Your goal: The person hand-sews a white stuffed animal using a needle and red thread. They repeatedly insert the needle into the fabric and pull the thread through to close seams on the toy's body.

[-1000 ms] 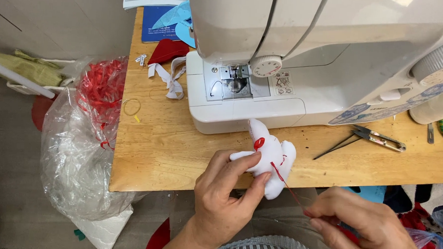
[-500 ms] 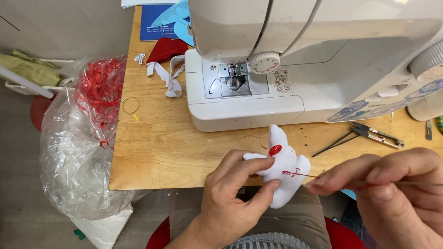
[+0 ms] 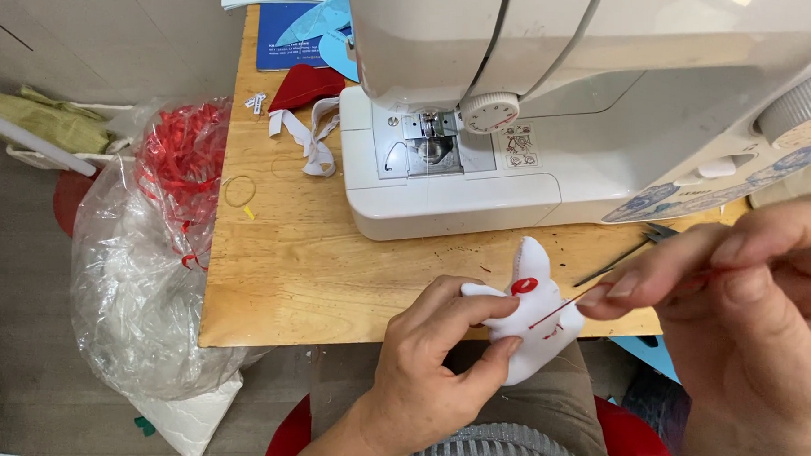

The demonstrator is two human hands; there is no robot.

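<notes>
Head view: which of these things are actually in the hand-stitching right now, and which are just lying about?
In use:
left hand gripping the white stuffed toy
right hand pulling the red thread

Lying about:
sewing machine
snips
white ribbon scraps
red fabric piece
rubber band
clear plastic bag

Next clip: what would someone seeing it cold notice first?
Probably the small white stuffed fabric figure with a red stitched ring, pinched in the left hand at the near edge of the wooden table. The right hand, close to the camera, pulls a taut red thread out of it. Behind them, the large white sewing machine fills the upper right.
</notes>
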